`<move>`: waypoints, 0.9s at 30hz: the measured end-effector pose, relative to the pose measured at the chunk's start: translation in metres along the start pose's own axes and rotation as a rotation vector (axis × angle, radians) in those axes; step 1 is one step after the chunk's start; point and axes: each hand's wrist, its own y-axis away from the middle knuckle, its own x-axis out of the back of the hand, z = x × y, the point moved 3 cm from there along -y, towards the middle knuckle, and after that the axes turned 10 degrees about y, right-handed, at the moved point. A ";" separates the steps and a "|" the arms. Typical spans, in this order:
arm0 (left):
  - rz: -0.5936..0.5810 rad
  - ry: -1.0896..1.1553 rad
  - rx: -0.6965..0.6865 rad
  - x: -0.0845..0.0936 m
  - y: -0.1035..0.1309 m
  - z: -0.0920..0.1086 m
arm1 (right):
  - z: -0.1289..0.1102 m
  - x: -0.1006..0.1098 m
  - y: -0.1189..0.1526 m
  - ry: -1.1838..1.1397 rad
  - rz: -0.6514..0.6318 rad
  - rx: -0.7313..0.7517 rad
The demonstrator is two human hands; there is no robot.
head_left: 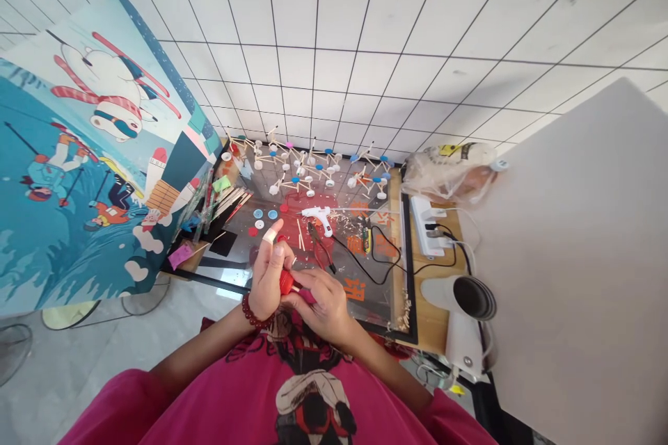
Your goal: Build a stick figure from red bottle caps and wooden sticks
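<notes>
Close to my body, at the table's front edge, my left hand [270,278] pinches a red bottle cap [286,282]; its index finger points outward with a white wrap on it. More red shows between its fingers, partly hidden. My right hand [324,302] grips a tool with a pinkish-red handle [307,295], its thin tip against the cap; its exact kind is hidden by the fingers. Ahead lie a white glue gun [318,217], red-handled pliers [324,254], thin wooden sticks [300,235] and loose blue caps [272,215].
Several small stick-and-cap wheeled models [313,170] line the back. Left are bundled sticks [232,205] and a tall illustrated board [104,153]. Right stand a power strip [428,226], a plastic bag [449,170] and stacked dark cups [474,297]. A black cord [360,271] crosses the table.
</notes>
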 end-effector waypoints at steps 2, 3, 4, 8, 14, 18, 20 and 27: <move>0.008 -0.011 0.004 0.000 0.000 -0.001 | -0.001 0.000 0.001 0.007 0.012 0.009; 0.008 -0.020 0.010 0.000 0.001 -0.001 | -0.001 0.000 0.002 0.008 0.016 0.013; 0.005 -0.028 0.019 0.000 0.001 -0.002 | -0.001 0.000 0.002 0.010 0.018 0.013; -0.008 -0.040 0.050 0.000 -0.001 -0.005 | 0.002 -0.002 0.005 0.009 -0.004 -0.014; 0.053 0.076 0.034 0.013 -0.010 -0.008 | 0.013 -0.006 0.003 -0.123 -0.047 -0.183; 0.174 0.191 0.156 0.028 -0.017 -0.018 | 0.022 -0.013 0.000 -0.200 -0.019 -0.336; 0.215 0.226 0.235 0.036 -0.017 -0.027 | 0.026 -0.019 0.000 -0.186 -0.026 -0.333; 0.072 0.083 0.272 0.065 -0.010 -0.046 | 0.045 -0.041 0.014 -0.089 -0.092 -0.263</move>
